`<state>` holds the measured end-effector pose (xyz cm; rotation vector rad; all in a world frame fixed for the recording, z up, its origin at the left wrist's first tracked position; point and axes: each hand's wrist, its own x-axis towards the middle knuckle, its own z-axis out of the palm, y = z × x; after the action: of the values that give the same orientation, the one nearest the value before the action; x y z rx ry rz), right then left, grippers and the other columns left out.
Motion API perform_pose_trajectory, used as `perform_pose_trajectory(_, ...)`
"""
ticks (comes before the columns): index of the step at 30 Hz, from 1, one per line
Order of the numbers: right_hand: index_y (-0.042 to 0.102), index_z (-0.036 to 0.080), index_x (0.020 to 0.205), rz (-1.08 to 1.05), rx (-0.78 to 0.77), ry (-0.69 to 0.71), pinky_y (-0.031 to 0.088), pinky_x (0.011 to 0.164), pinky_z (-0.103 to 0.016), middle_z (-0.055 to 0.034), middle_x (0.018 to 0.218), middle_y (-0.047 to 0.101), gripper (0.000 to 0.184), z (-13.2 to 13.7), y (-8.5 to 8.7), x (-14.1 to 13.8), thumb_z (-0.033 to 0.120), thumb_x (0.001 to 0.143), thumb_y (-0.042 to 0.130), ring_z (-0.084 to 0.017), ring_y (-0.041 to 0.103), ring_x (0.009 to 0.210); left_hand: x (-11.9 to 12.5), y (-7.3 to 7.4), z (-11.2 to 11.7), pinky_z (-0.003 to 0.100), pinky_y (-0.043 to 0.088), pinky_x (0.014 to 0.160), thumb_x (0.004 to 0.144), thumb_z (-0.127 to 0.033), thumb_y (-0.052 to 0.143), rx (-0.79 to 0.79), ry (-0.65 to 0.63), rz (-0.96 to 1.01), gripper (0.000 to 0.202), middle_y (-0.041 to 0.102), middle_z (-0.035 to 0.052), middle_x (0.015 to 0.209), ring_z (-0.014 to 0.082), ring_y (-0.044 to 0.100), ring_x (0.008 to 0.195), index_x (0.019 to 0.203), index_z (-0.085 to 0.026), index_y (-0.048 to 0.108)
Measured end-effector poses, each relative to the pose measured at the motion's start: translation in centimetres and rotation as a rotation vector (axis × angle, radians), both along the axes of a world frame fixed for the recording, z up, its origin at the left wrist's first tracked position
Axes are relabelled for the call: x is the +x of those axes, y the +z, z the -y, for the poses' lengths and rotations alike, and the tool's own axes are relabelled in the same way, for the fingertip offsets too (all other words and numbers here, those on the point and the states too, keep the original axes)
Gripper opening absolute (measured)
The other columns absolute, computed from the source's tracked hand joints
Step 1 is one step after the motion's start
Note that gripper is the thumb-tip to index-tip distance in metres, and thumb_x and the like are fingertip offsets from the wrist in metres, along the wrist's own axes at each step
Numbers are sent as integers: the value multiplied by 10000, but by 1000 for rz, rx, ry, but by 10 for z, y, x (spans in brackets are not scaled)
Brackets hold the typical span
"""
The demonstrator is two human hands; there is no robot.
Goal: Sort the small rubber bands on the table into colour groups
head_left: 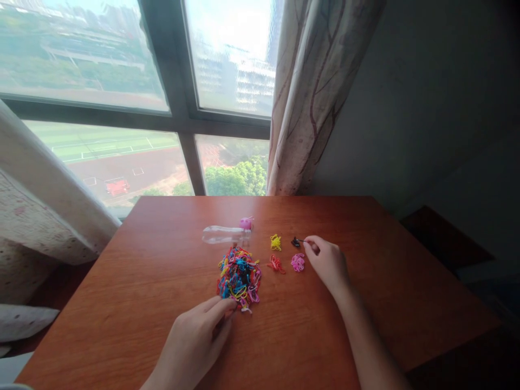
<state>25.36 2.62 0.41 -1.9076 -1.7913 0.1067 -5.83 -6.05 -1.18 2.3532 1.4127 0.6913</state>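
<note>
A heap of mixed-colour rubber bands [239,273] lies on the wooden table. At its near left edge is my left hand [205,325], fingers pinched against the bands; what sits between the fingertips is mostly hidden. My right hand [328,260] pinches a black rubber band [301,240] at the small black pile [295,242]. Close by are three more small piles: yellow bands [275,242], red bands [277,264] and pink bands [298,262]. The pink pile lies just below my right fingertips.
Behind the heap a clear plastic bottle [224,234] lies on its side, with a pink cap [246,222] by its neck. The table [162,271] reaches to a window [233,65] at the back. Curtains [311,81] hang on both sides.
</note>
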Motion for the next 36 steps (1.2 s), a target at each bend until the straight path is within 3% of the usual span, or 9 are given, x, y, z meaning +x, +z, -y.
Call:
perform_pose_trajectory(8, 751, 245, 915, 176, -122, 53, 388, 610, -248, -49, 852, 761, 200, -18, -2, -3, 220, 901, 553, -182, 688, 756, 0, 1, 2, 206, 518, 623, 923, -214, 468, 10, 0, -10, 210, 752, -5, 886, 147, 724, 720, 969, -266, 666)
perform_pose_trajectory(13, 750, 251, 985, 107, -63, 40, 442, 697, -259, -48, 975, 766, 229, -13, -3, -1, 224, 925, 530, -205, 704, 871, -1, 3, 2, 217, 533, 621, 925, -219, 467, 20, -2, 5, 217, 756, -9, 884, 153, 730, 718, 989, -266, 669)
perform_pose_trajectory(18, 742, 240, 987, -1, -1, 86, 471, 743, -268, -48, 971, 765, 225, 11, -4, -11, 229, 924, 527, -209, 709, 862, -1, 3, 3, 222, 546, 652, 920, -207, 469, 16, -3, 4, 228, 763, -4, 932, 160, 739, 760, 1008, -270, 670)
perform_pose_trajectory(27, 721, 228, 962, -191, -38, 323, 477, 759, -255, -42, 881, 746, 232, 72, -14, -72, 169, 929, 499, -181, 692, 787, -3, -1, 1, 217, 545, 682, 921, -206, 489, -18, 2, -16, 231, 759, -14, 966, 156, 738, 799, 1050, -282, 665)
perform_pose_trajectory(36, 696, 233, 925, -232, -88, 364, 433, 719, -248, -21, 842, 727, 216, 90, -27, -92, 125, 913, 510, -170, 667, 769, -5, -4, -1, 220, 531, 653, 940, -253, 484, 15, 60, -22, 207, 753, -27, 919, 150, 728, 758, 1056, -282, 653)
